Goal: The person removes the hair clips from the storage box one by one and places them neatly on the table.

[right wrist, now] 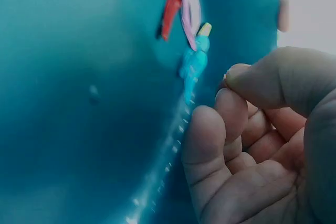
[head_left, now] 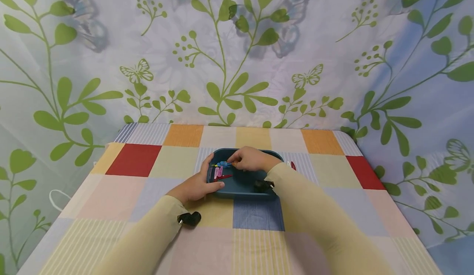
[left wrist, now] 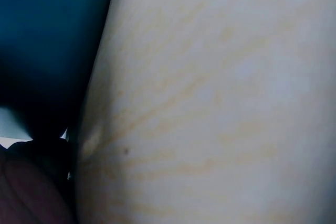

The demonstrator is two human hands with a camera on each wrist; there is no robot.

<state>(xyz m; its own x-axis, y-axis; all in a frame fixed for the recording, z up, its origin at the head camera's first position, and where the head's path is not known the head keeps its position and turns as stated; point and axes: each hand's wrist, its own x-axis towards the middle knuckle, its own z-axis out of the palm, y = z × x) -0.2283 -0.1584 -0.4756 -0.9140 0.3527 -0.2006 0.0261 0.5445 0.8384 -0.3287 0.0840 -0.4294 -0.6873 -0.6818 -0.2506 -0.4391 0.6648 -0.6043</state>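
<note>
A dark teal tray [head_left: 244, 189] lies in the middle of the chequered tablecloth. Near its left end lie small hair clips: a blue one [head_left: 224, 164], a pink one [head_left: 219, 172] and a red one [head_left: 224, 177]. My left hand [head_left: 198, 186] grips the tray's left rim, thumb over the edge. My right hand [head_left: 249, 159] hovers over the tray, fingertips just right of the blue clip. In the right wrist view its fingers [right wrist: 231, 103] are curled with the thumb on the index tip, a small gap from the blue clip [right wrist: 192, 64]; nothing shows between them. The left wrist view shows only tray [left wrist: 47, 35] and pale cloth.
Another red clip [head_left: 293, 165] lies on the cloth just beyond the tray's right end. The table [head_left: 133, 159] is covered in coloured squares and backed closely by a leaf-printed curtain [head_left: 237, 61]. Bare cloth lies on both sides of the tray and in front of it.
</note>
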